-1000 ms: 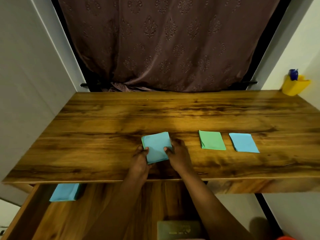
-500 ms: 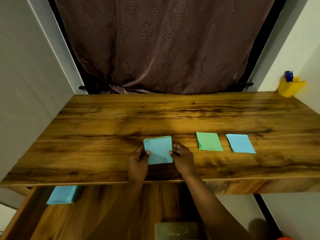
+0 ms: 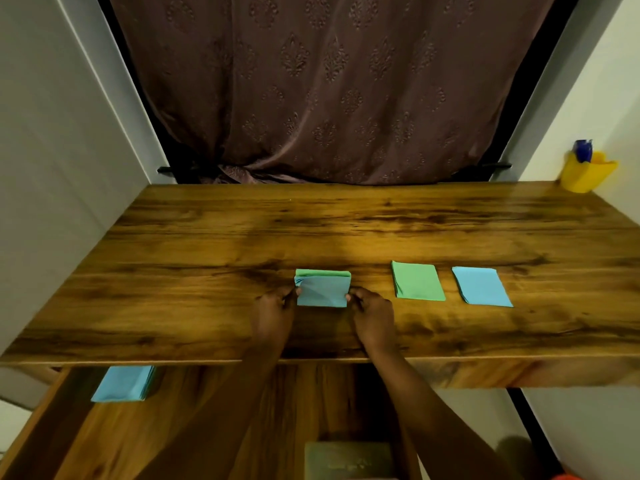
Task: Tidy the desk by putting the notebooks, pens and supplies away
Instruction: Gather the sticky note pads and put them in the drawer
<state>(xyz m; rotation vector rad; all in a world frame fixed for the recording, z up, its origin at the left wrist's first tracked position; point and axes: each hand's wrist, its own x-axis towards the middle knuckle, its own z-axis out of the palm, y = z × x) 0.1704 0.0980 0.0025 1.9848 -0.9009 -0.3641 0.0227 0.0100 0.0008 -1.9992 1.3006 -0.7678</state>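
Observation:
A blue paper stack (image 3: 322, 289) with green sheets at its far edge stands near the middle of the wooden desk (image 3: 311, 230). My left hand (image 3: 273, 311) pinches its left edge and my right hand (image 3: 372, 311) pinches its right edge. The stack's top sheets look ruffled and tilted up toward me. To the right lie a green paper stack (image 3: 417, 280) and another blue paper stack (image 3: 481, 286), both flat on the desk and untouched.
A yellow holder (image 3: 587, 175) with a blue item in it stands at the desk's far right corner. Below the desk's front edge, an open drawer (image 3: 207, 427) holds a blue paper stack (image 3: 124, 383) at left and a dark box (image 3: 348, 459) near me. Walls close both sides.
Both hands have squared the blue stack from a skewed angle to straight, and its near side has lifted, showing green sheets at the far edge.

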